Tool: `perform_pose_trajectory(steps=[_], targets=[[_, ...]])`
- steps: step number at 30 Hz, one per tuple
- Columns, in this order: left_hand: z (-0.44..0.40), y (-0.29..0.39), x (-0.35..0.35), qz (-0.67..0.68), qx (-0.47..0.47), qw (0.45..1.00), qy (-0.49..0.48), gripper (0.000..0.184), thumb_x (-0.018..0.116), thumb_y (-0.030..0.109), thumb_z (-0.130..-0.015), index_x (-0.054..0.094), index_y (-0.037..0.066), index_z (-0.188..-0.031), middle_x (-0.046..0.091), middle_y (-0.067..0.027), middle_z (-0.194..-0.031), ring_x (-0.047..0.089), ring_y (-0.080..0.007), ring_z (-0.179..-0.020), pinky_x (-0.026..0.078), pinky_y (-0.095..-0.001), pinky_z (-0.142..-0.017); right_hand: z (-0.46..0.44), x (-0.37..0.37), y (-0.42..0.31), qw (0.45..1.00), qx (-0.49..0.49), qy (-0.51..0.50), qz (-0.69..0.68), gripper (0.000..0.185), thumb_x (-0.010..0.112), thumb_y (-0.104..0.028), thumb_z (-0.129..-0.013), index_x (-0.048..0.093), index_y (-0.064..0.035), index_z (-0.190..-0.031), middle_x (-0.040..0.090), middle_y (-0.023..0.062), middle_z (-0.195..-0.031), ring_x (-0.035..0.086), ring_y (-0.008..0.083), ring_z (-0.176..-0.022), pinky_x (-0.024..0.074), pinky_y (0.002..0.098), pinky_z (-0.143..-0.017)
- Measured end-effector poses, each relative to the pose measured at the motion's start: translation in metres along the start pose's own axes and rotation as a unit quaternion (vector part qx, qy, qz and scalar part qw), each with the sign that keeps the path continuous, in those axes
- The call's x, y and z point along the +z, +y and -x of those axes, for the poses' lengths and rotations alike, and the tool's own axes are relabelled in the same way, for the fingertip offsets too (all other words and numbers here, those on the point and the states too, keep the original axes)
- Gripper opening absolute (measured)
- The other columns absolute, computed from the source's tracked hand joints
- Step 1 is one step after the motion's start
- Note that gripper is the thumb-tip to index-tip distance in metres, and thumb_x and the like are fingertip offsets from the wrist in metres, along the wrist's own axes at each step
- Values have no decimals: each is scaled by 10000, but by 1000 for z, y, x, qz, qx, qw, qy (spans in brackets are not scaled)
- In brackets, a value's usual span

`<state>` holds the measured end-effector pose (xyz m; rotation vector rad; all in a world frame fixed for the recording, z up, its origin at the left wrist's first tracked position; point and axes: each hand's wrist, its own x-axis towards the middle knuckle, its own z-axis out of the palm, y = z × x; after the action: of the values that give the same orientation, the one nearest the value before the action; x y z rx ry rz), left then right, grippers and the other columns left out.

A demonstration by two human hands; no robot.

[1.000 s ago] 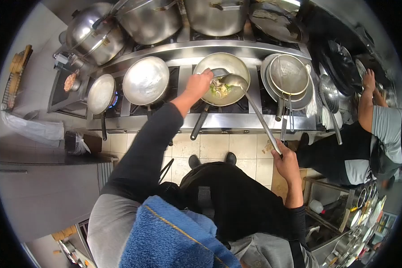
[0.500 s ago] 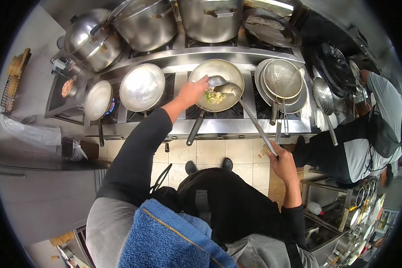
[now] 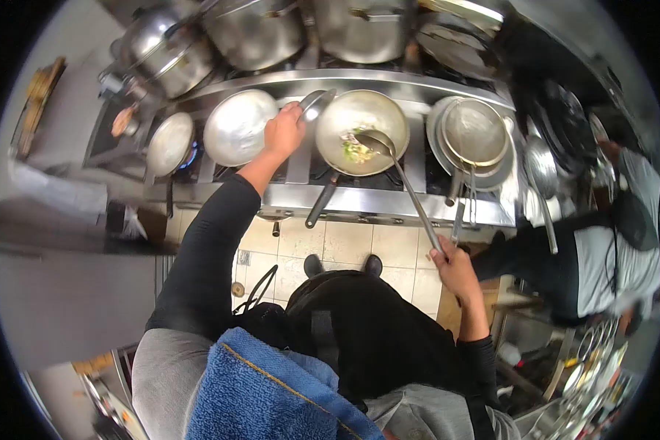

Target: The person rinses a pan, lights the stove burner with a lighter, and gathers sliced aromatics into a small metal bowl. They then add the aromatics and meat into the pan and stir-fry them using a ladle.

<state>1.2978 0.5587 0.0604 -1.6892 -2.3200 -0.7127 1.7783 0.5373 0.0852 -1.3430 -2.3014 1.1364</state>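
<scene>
My left hand (image 3: 284, 130) grips a small metal bowl (image 3: 317, 105) between two pans. A long ladle (image 3: 412, 198) has its handle end in my right hand (image 3: 457, 270), and its head rests over chopped pale and green food (image 3: 356, 149) in the round pan (image 3: 383, 110). That pan's black handle (image 3: 322, 202) points toward me, with neither hand on it. An empty pale pan (image 3: 236, 128) is just left of my left hand.
A smaller pan (image 3: 170, 144) sits over a blue flame at the left. Large pots (image 3: 253, 37) line the back. Strainers (image 3: 477, 132) are stacked on the right, near a long-handled skimmer (image 3: 541, 165). A co-worker (image 3: 598, 257) stands at the far right.
My left hand has drawn the small bowl left, away from above the pan. The ladle head has dropped lower over the food. The co-worker's arm has come down.
</scene>
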Motion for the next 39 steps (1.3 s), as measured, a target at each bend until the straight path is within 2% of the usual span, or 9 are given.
perform_pose_trajectory(steps=[3, 4, 12, 19, 23, 25, 31, 35, 39], targets=[[40, -35, -5, -14, 49, 980, 191, 206, 633, 140, -798, 619, 9, -955, 649, -155, -1003, 660, -354, -837, 543, -445, -773, -25, 21, 0, 997, 21, -78, -10, 406, 588, -186, -917, 545, 40, -1252, 598, 197, -740, 573, 315, -638, 478, 372, -669], [58, -31, -27, 98, -108, 986, 86, 179, 653, 130, -802, 606, -1, -913, 631, -138, -923, 659, -315, -794, 551, -418, -740, -35, 48, 36, 995, 7, -61, -75, 405, 569, -202, -938, 547, 30, -1270, 581, 131, -684, 550, 213, -569, 463, 334, -571], [247, -26, -151, 629, -482, 580, 188, 209, 694, 143, -887, 490, 104, -906, 602, -37, -839, 650, -176, -700, 590, -294, -664, -86, 133, 5, 843, 214, -183, -458, 361, 493, -424, -1000, 511, -76, -1093, 396, -14, -573, 383, 90, -384, 347, 256, -343], [363, -88, -216, 612, -481, 538, 323, 201, 688, 155, -900, 500, 98, -942, 608, -43, -883, 632, -163, -718, 577, -306, -747, -134, 174, 35, 938, 112, -87, -317, 364, 517, -381, -995, 524, -42, -1128, 602, 91, -754, 583, 187, -624, 511, 304, -603], [426, -133, -255, 518, -530, 604, 293, 203, 618, 177, -908, 598, 75, -1082, 658, -43, -935, 614, -137, -685, 562, -307, -724, -103, 177, -70, 964, -188, 187, -14, 382, 614, -251, -948, 523, -4, -1225, 607, 145, -1047, 603, 268, -927, 478, 342, -863], [447, -147, -267, 523, -545, 572, 320, 146, 647, 174, -893, 580, 118, -1010, 653, -19, -900, 619, -133, -706, 523, -271, -679, -75, 204, -132, 930, -288, 223, 42, 195, 717, -73, -810, 572, -46, -938, 577, 124, -922, 575, 291, -834, 470, 376, -758], [516, -239, -275, 553, -588, 540, 237, 130, 663, 182, -894, 555, 165, -964, 622, 0, -941, 586, -119, -714, 489, -259, -703, 17, 339, -213, 952, -292, -88, -2, 154, 610, -8, -712, 468, -22, -655, 484, 179, -659, 511, 393, -642, 419, 469, -575], [507, -319, -290, 590, -583, 500, 250, 145, 660, 191, -898, 548, 138, -973, 600, -15, -902, 585, -142, -688, 543, -320, -677, 30, 393, -98, 925, -132, -173, 311, 108, 658, -124, -708, 585, -44, -709, 598, 172, -752, 590, 388, -741, 469, 503, -642], [442, -412, -298, 581, -539, 517, 323, 145, 664, 150, -901, 522, 123, -910, 588, -22, -834, 585, -145, -650, 559, -314, -664, 48, 421, 29, 926, -29, -278, 253, 322, 655, -338, -850, 650, -20, -901, 665, 208, -928, 635, 385, -937, 512, 437, -819]])
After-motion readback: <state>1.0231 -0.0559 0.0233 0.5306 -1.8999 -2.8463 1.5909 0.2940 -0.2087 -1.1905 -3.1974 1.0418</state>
